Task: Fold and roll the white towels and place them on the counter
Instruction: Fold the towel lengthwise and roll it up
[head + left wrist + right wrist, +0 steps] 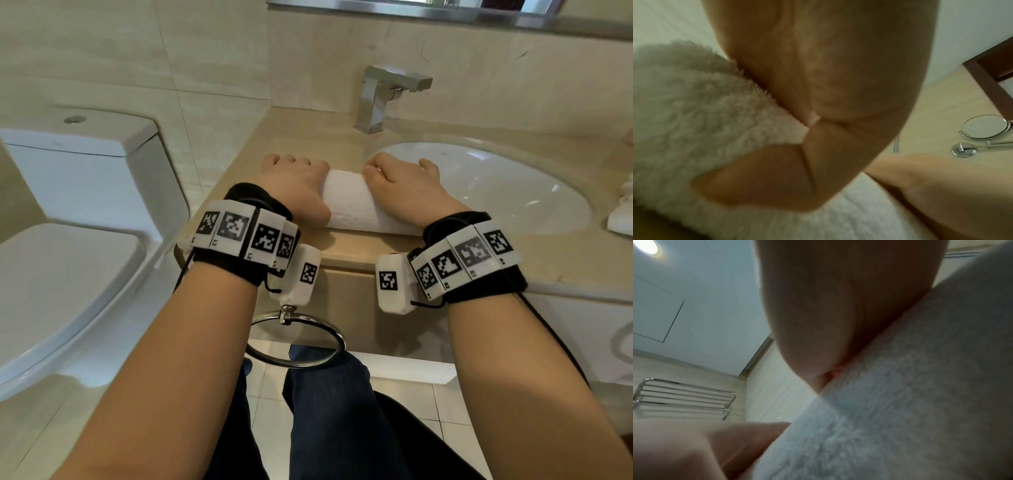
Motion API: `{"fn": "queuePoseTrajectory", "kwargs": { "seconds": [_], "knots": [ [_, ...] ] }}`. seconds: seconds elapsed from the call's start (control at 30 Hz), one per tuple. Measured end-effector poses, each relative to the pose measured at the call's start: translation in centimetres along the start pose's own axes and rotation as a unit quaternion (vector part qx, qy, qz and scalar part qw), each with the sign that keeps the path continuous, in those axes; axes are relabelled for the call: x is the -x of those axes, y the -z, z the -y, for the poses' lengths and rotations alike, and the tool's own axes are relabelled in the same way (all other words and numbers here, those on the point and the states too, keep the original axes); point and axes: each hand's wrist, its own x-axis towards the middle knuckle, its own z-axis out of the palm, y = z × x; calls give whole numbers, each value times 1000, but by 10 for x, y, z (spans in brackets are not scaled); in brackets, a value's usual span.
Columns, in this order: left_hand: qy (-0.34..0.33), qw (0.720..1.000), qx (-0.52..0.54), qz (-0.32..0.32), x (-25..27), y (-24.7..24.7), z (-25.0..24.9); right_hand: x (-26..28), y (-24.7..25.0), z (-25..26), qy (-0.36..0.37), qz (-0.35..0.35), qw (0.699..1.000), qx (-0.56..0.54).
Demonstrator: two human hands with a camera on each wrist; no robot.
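On the near edge of a beige stone counter [301, 137], in a tiled bathroom with pale marble-look walls, a rolled white towel [352, 202] lies crosswise, just left of the oval white sink [496, 185] sunk into the same top. The left hand [294, 178] lies over the roll's left end and the right hand [400, 181] over its right end, fingers of both curled down over the far side of the roll and gripping it; the middle of the towel shows bare between them. In the left wrist view the thumb [760, 175] presses into the fluffy pile, and in the right wrist view the palm sits tight against the cloth. A chrome faucet [380, 96] stands at the far side of the basin, well apart from the roll. A white toilet [75, 212] stands to the left of the counter. More white cloth [621, 212] lies at the right edge, beyond the sink. A chrome towel ring [298, 339] hangs below the counter front, near the person's dark trousers. Both wrists wear black bands carrying white marker blocks.
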Motion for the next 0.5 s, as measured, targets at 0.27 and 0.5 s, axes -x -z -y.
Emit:
{"fn": "queuePoseTrajectory", "kwargs": {
  "seconds": [0.27,0.5],
  "knots": [
    [-9,999,38,33,16,11,-2,21,17,6,-21,137,986,95],
    [38,991,123,27,25,22,-12,27,14,7,-8,134,988,81]
  ]
}}
